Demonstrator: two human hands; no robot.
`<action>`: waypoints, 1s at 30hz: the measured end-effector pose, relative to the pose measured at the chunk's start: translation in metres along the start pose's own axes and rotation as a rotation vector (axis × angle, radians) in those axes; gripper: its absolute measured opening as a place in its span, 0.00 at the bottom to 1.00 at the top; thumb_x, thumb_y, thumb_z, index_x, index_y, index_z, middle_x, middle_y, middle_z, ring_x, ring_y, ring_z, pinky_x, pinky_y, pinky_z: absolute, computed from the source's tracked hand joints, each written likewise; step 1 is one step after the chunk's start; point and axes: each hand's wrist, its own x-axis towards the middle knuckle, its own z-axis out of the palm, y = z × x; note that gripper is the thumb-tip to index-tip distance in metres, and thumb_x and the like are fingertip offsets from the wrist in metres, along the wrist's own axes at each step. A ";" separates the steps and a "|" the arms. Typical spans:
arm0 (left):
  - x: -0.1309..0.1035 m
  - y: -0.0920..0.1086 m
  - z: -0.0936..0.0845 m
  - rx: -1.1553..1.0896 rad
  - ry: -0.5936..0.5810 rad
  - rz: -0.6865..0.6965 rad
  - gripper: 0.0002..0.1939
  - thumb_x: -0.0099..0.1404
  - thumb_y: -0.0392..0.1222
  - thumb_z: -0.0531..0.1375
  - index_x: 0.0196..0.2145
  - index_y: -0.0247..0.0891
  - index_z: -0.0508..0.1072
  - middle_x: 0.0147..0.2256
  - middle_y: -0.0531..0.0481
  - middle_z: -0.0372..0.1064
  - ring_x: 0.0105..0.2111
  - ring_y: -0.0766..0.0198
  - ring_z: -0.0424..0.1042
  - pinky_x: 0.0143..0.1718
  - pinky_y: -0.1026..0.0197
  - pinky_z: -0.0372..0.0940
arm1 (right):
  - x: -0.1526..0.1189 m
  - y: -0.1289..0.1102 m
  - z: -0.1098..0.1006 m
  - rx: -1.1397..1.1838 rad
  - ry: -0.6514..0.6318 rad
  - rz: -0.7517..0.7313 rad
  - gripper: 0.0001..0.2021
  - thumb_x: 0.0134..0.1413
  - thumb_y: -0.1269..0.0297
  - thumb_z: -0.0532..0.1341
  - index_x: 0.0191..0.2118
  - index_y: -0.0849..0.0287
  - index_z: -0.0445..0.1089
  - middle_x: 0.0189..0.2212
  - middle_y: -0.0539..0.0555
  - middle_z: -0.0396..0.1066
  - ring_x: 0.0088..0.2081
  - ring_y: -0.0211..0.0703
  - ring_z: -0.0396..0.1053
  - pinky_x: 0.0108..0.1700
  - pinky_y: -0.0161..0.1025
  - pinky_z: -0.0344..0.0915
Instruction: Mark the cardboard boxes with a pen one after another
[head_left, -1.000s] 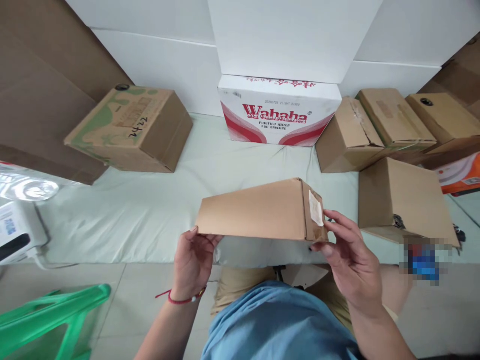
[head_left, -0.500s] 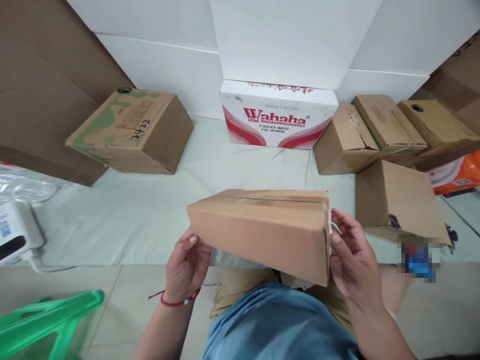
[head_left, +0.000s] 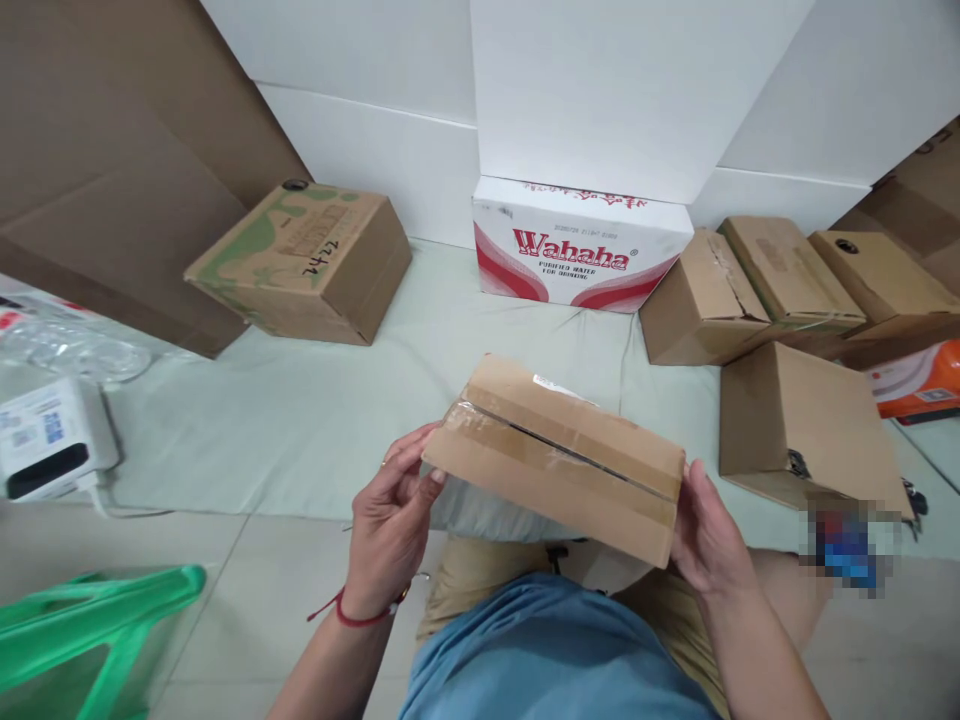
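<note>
Between my two hands, above the front edge of the cloth-covered table, I hold a brown cardboard box [head_left: 570, 470]. A dark seam with clear tape over it runs along the face turned toward me, and a bit of white label shows at its far edge. My left hand [head_left: 394, 515] grips the box's left end, thumb at the near corner and fingers behind it. At the right end, my right hand [head_left: 709, 530] presses against the side; some of its fingers are hidden behind the box.
A white Wahaha box [head_left: 577, 245] stands at the back. To the left sits a green-printed box [head_left: 304, 265]; several brown boxes, one nearer [head_left: 814, 430], stand at right. A white device [head_left: 56, 440] lies far left, above a green stool [head_left: 112, 620].
The box has turned in my hands, so its taped seam face now tips toward me and its right end sits lower. My left hand has closed more firmly on the left end.
</note>
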 end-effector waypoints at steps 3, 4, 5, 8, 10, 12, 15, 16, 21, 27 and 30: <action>-0.007 0.013 0.010 -0.149 -0.099 -0.022 0.17 0.68 0.43 0.71 0.55 0.47 0.85 0.60 0.43 0.77 0.65 0.51 0.72 0.62 0.56 0.72 | -0.001 -0.003 -0.006 -0.037 0.016 0.002 0.27 0.52 0.45 0.76 0.55 0.49 0.81 0.56 0.57 0.83 0.63 0.62 0.77 0.64 0.57 0.74; -0.011 0.018 0.013 -0.190 -0.123 -0.021 0.19 0.69 0.43 0.70 0.57 0.48 0.83 0.62 0.43 0.76 0.65 0.51 0.72 0.62 0.56 0.73 | 0.000 -0.005 -0.010 -0.037 0.015 0.007 0.27 0.51 0.48 0.76 0.57 0.49 0.80 0.57 0.56 0.83 0.63 0.62 0.77 0.64 0.57 0.75; -0.015 0.023 0.017 -0.218 -0.147 -0.005 0.20 0.70 0.42 0.69 0.59 0.48 0.82 0.62 0.43 0.75 0.66 0.51 0.71 0.62 0.55 0.73 | 0.002 -0.006 -0.013 -0.027 0.012 0.016 0.28 0.50 0.50 0.76 0.58 0.49 0.80 0.58 0.56 0.82 0.62 0.63 0.78 0.63 0.57 0.75; -0.029 0.037 0.026 -0.194 -0.261 0.088 0.19 0.73 0.41 0.65 0.60 0.47 0.79 0.61 0.41 0.75 0.67 0.51 0.70 0.65 0.53 0.71 | 0.009 -0.008 -0.024 0.048 0.004 0.057 0.29 0.48 0.53 0.71 0.59 0.50 0.81 0.57 0.55 0.83 0.59 0.66 0.79 0.61 0.59 0.77; -0.037 0.041 0.029 -0.111 -0.358 0.148 0.18 0.77 0.45 0.62 0.61 0.45 0.78 0.62 0.39 0.73 0.68 0.48 0.68 0.68 0.49 0.67 | 0.013 -0.010 -0.029 0.088 0.018 0.058 0.30 0.48 0.53 0.68 0.59 0.50 0.81 0.55 0.55 0.84 0.59 0.67 0.80 0.63 0.62 0.76; -0.040 0.041 0.030 -0.005 -0.431 0.179 0.23 0.78 0.55 0.61 0.63 0.44 0.76 0.65 0.36 0.68 0.70 0.44 0.64 0.71 0.44 0.63 | 0.014 -0.011 -0.031 0.102 0.036 0.032 0.30 0.49 0.54 0.67 0.59 0.50 0.81 0.54 0.56 0.84 0.60 0.67 0.79 0.66 0.63 0.73; -0.037 0.036 0.032 0.107 -0.429 0.166 0.34 0.72 0.69 0.63 0.65 0.45 0.74 0.68 0.35 0.63 0.70 0.39 0.62 0.70 0.41 0.62 | 0.010 -0.014 -0.031 0.063 0.073 -0.030 0.31 0.49 0.53 0.69 0.62 0.50 0.79 0.56 0.55 0.83 0.63 0.66 0.76 0.70 0.62 0.68; -0.034 0.033 0.033 0.127 -0.388 0.136 0.33 0.71 0.68 0.65 0.63 0.46 0.74 0.67 0.36 0.64 0.69 0.39 0.63 0.68 0.42 0.63 | 0.008 -0.015 -0.030 0.035 0.079 -0.054 0.31 0.51 0.53 0.70 0.63 0.49 0.79 0.57 0.55 0.82 0.64 0.65 0.75 0.72 0.61 0.66; -0.014 0.011 0.027 0.048 -0.091 -0.120 0.23 0.68 0.55 0.72 0.55 0.45 0.76 0.60 0.42 0.73 0.59 0.49 0.74 0.54 0.56 0.72 | -0.007 -0.023 -0.023 -0.088 0.036 -0.168 0.28 0.56 0.44 0.71 0.61 0.48 0.80 0.64 0.59 0.78 0.69 0.62 0.70 0.72 0.56 0.65; 0.007 -0.018 0.008 -0.252 -0.034 -0.342 0.22 0.61 0.53 0.77 0.49 0.43 0.81 0.41 0.49 0.79 0.40 0.61 0.78 0.41 0.64 0.74 | -0.035 -0.024 0.005 -0.205 -0.149 -0.265 0.32 0.52 0.49 0.79 0.63 0.45 0.78 0.61 0.62 0.79 0.61 0.62 0.78 0.62 0.57 0.76; 0.011 -0.025 0.003 -0.283 -0.015 -0.384 0.21 0.60 0.48 0.78 0.49 0.41 0.82 0.44 0.48 0.80 0.41 0.63 0.78 0.43 0.65 0.76 | -0.045 -0.020 0.021 -0.214 -0.173 -0.311 0.26 0.52 0.52 0.80 0.57 0.45 0.81 0.56 0.60 0.82 0.57 0.59 0.80 0.57 0.52 0.78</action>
